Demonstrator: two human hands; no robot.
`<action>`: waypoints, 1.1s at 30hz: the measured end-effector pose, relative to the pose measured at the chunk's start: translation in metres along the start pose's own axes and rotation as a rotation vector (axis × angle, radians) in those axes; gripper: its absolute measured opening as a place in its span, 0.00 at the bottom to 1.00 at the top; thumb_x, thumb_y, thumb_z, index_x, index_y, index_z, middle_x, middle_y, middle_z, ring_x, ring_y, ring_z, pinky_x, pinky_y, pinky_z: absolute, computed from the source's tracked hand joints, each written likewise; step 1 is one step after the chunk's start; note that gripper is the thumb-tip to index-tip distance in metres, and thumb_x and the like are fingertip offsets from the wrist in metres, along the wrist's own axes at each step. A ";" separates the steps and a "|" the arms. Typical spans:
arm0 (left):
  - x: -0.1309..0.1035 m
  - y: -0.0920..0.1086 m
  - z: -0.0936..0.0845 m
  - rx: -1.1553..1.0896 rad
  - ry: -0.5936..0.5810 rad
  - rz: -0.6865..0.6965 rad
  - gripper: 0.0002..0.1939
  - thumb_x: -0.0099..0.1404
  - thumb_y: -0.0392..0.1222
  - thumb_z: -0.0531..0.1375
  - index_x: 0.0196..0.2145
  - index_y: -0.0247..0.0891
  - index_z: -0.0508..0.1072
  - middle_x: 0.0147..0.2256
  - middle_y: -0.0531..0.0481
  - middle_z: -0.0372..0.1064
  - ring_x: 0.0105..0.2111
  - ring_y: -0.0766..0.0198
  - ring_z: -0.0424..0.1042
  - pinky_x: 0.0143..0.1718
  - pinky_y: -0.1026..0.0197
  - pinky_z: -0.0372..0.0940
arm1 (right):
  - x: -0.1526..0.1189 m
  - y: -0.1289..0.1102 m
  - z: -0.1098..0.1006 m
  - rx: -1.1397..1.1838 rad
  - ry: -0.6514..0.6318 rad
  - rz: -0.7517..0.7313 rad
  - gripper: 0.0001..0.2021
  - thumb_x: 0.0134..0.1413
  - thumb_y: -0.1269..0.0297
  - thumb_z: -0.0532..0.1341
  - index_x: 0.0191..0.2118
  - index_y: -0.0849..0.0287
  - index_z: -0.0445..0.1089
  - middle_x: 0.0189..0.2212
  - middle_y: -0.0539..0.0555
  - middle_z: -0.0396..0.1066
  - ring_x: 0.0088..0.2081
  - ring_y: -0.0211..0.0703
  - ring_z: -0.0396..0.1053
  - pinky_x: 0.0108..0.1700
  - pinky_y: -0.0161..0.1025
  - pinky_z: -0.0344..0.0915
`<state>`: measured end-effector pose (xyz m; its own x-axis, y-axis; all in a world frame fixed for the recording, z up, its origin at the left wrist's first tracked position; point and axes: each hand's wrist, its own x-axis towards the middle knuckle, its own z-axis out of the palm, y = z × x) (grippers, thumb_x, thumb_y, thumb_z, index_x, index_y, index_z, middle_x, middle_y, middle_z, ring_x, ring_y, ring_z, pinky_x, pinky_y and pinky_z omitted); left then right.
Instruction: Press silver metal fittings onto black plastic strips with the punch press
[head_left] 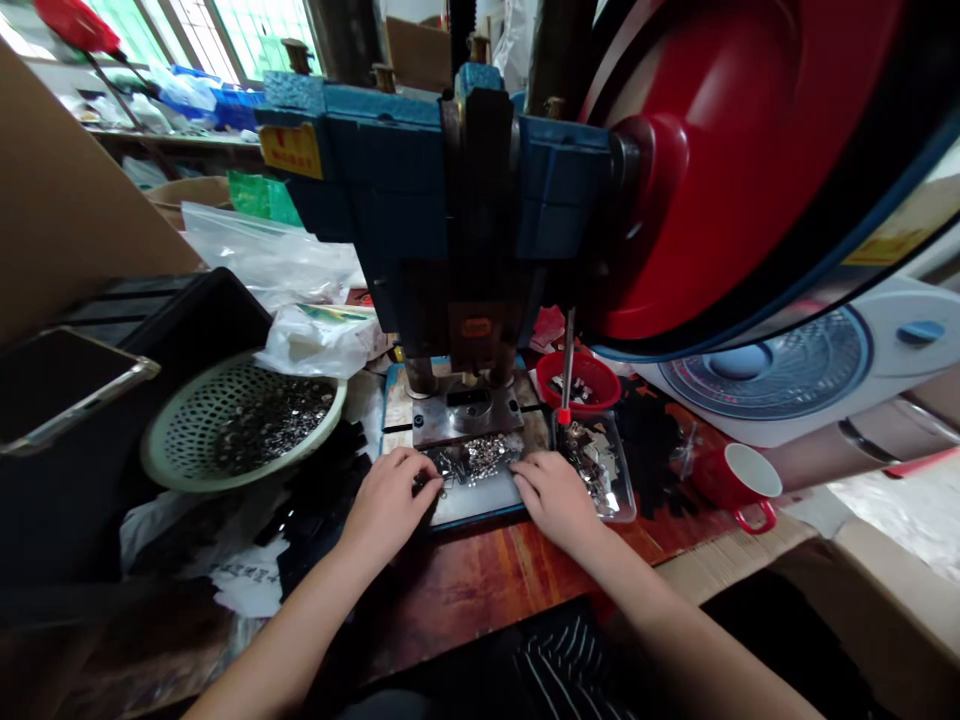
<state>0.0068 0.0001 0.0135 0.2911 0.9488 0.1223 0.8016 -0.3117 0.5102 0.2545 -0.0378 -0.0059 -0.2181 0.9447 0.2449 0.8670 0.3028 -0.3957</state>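
A blue press with a large red wheel (735,150) stands before me, its metal die block (469,408) low in the middle. Small shiny metal pieces (485,456) lie heaped on the plate in front of the die. At the left of this heap, my left hand (394,503) rests with curled fingers and thumb close together by small dark parts; what they pinch is too small to name. On the other side, my right hand (556,497) has its fingertips drawn together at the plate's right edge. Anything between them is hidden.
A pale green colander (169,440) of small metal parts stands left. On the right are a red bowl (611,385), a clear tray (624,490) of metal pieces, a red mug (727,480) and a fan (772,365). A phone (67,385) is at far left.
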 end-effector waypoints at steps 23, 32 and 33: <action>-0.025 0.026 0.029 -0.336 -0.115 0.064 0.08 0.61 0.45 0.54 0.30 0.41 0.70 0.30 0.52 0.69 0.33 0.62 0.68 0.36 0.60 0.60 | -0.005 -0.013 0.007 -0.153 -0.019 0.044 0.18 0.59 0.56 0.53 0.53 0.55 0.65 0.41 0.59 0.67 0.44 0.52 0.62 0.45 0.47 0.61; -0.026 0.023 0.032 -0.334 -0.105 0.069 0.06 0.62 0.44 0.55 0.31 0.41 0.69 0.30 0.53 0.68 0.32 0.63 0.67 0.35 0.60 0.60 | 0.000 -0.015 0.006 -0.177 -0.030 0.049 0.19 0.60 0.56 0.52 0.54 0.56 0.63 0.41 0.58 0.66 0.44 0.50 0.61 0.46 0.45 0.59; -0.026 0.023 0.032 -0.334 -0.103 0.066 0.06 0.62 0.44 0.55 0.31 0.41 0.69 0.31 0.53 0.68 0.32 0.63 0.67 0.35 0.60 0.60 | 0.000 -0.014 0.006 -0.186 -0.027 0.051 0.19 0.60 0.55 0.52 0.53 0.55 0.64 0.41 0.58 0.66 0.44 0.50 0.61 0.46 0.45 0.59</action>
<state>0.0346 -0.0338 -0.0053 0.4016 0.9117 0.0868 0.5687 -0.3226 0.7567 0.2395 -0.0409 -0.0055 -0.1812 0.9621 0.2037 0.9446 0.2279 -0.2361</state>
